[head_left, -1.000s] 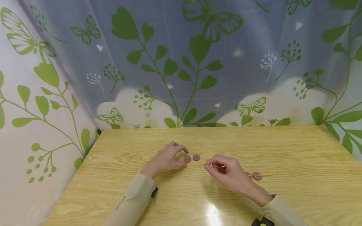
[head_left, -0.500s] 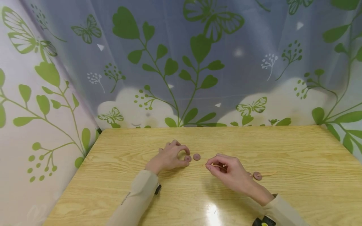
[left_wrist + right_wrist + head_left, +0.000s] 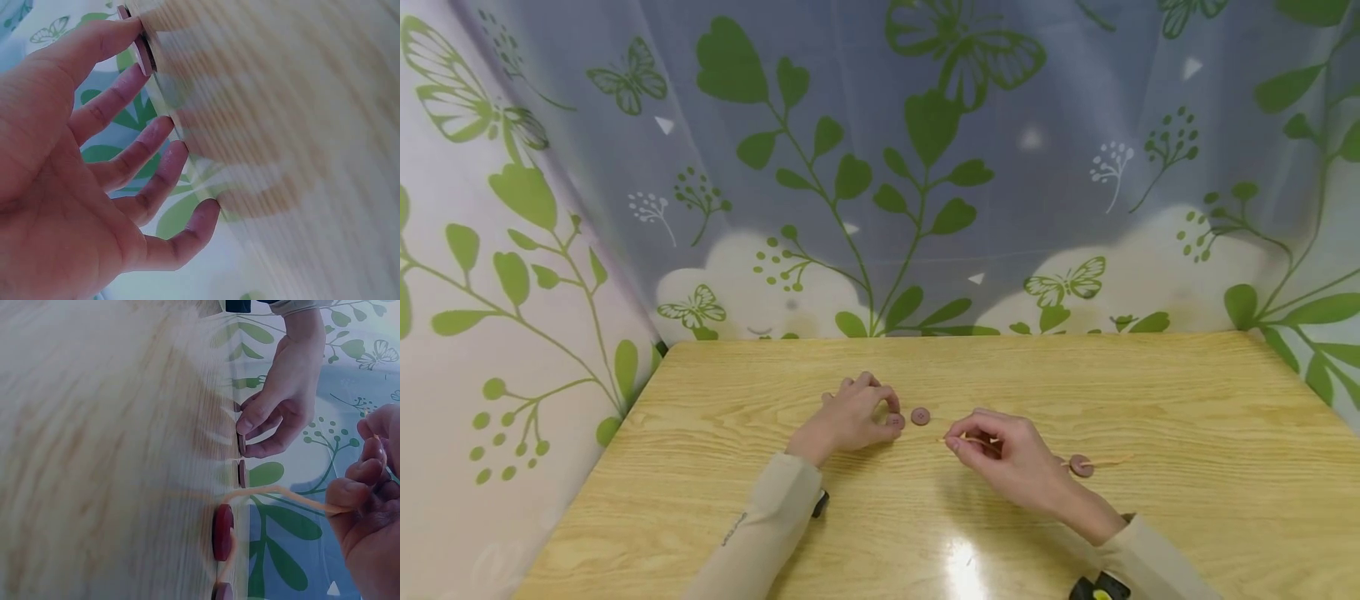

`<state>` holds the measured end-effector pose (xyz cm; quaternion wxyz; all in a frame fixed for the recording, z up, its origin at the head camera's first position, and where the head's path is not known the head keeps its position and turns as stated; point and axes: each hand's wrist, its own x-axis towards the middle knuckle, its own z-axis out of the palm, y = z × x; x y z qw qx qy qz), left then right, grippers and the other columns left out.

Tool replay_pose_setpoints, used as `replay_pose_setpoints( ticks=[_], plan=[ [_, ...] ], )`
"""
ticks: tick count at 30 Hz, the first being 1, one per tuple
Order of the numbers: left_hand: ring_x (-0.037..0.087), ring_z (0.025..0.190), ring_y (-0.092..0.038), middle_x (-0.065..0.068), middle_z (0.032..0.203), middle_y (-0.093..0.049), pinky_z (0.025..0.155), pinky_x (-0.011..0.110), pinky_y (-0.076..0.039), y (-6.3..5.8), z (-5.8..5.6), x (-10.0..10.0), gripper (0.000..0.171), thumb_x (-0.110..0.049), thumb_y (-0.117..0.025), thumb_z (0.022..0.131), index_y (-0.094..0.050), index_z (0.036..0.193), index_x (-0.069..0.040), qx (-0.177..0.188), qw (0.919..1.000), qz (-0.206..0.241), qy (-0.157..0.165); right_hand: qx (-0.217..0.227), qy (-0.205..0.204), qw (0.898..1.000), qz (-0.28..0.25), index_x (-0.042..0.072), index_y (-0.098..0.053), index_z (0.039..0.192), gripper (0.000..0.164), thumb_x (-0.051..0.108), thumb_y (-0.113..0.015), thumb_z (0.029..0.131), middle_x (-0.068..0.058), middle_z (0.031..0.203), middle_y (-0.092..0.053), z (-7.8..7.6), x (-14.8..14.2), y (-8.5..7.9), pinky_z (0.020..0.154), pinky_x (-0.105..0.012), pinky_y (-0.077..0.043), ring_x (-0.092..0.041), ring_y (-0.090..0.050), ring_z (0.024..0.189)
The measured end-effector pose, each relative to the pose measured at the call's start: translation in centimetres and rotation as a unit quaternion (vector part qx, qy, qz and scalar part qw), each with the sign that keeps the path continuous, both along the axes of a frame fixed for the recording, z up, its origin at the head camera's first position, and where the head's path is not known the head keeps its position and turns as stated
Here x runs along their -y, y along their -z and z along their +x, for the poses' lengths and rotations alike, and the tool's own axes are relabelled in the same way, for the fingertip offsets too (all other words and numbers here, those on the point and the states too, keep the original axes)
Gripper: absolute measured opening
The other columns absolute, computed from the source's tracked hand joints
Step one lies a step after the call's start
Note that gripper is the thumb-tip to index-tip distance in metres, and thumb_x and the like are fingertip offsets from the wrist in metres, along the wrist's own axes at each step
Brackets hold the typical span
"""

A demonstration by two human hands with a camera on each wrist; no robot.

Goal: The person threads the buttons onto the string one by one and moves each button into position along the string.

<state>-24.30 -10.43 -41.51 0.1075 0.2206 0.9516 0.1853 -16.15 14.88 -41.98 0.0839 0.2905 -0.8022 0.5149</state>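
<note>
Thumb and index finger of my left hand (image 3: 846, 421) pinch a brownish-pink round button (image 3: 895, 422) by its edges, low at the tabletop. In the left wrist view this button (image 3: 145, 59) is seen edge-on between those two fingertips. A second loose button (image 3: 921, 416), with small holes, lies flat just to its right. My right hand (image 3: 1011, 458) pinches an orange cord (image 3: 275, 489) near one end, which pokes out past the fingertips. That cord passes through two buttons lying behind the hand: one threaded button (image 3: 1081, 466) shows fully, the other (image 3: 1060, 462) is partly hidden.
Everything lies on a wood-grain table (image 3: 737, 375). A printed curtain (image 3: 850, 167) with leaves and butterflies hangs behind the far edge and along the left side. The cord's other end trails rightward beyond the threaded buttons.
My left hand has moved slightly right, and its thumb and index finger have closed onto the left loose button. My right hand stays nearly still with the cord.
</note>
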Motion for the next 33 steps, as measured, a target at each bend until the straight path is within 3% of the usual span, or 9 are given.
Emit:
replay_pose_setpoints(
  ticks=[8,16,21,26,33],
  plan=[
    [0.036,0.119,-0.054,0.006,0.131,-0.06,0.099,0.072,-0.042,0.0,0.0,0.4,0.017,-0.032,-0.064,0.096,-0.069,0.11,-0.023,-0.01,0.9997,0.021,0.006,0.006,0.002,1.0,0.0,0.02,-0.073,0.098,0.011,0.01,-0.069,0.098,0.006,0.081,-0.064,-0.1,-0.1,-0.1,0.051,-0.02,-0.042,0.002,-0.046,0.062],
    [0.019,0.107,-0.066,0.001,0.114,-0.07,0.093,0.037,-0.056,0.0,-0.3,1.1,0.024,-0.023,-0.065,0.096,-0.068,0.117,-0.012,-0.006,0.9925,0.121,0.014,0.004,-0.001,1.0,-0.006,0.018,-0.073,0.099,0.012,0.008,-0.068,0.098,0.001,0.082,-0.068,0.0,-0.3,0.0,0.051,-0.02,-0.043,0.002,-0.047,0.062],
    [0.019,0.104,-0.067,0.002,0.112,-0.071,0.09,0.036,-0.056,-0.1,-0.3,1.0,0.026,-0.022,-0.061,0.099,-0.067,0.121,-0.011,-0.022,0.9874,0.156,0.02,0.004,0.0,1.0,-0.005,0.018,-0.073,0.099,0.012,0.008,-0.067,0.098,0.0,0.082,-0.068,-0.1,-0.4,0.0,0.051,-0.021,-0.043,0.002,-0.045,0.06],
    [0.021,0.102,-0.068,0.005,0.114,-0.072,0.091,0.039,-0.057,-0.2,-0.2,1.0,0.029,-0.018,-0.061,0.099,-0.068,0.125,-0.008,-0.039,0.9822,0.177,0.048,-0.004,0.0,1.0,-0.006,0.018,-0.073,0.099,0.013,0.006,-0.067,0.098,0.001,0.082,-0.068,-0.1,-0.5,0.0,0.051,-0.021,-0.046,0.003,-0.046,0.059],
    [0.017,0.099,-0.069,0.004,0.114,-0.072,0.082,0.028,-0.059,-0.2,0.2,1.0,0.027,-0.012,-0.064,0.096,-0.067,0.122,-0.005,-0.005,0.971,0.236,0.035,0.006,0.003,1.0,-0.011,0.018,-0.073,0.1,0.013,0.007,-0.067,0.099,0.001,0.08,-0.066,0.1,-0.7,-0.2,0.046,-0.02,-0.041,0.004,-0.04,0.052]
  ],
)
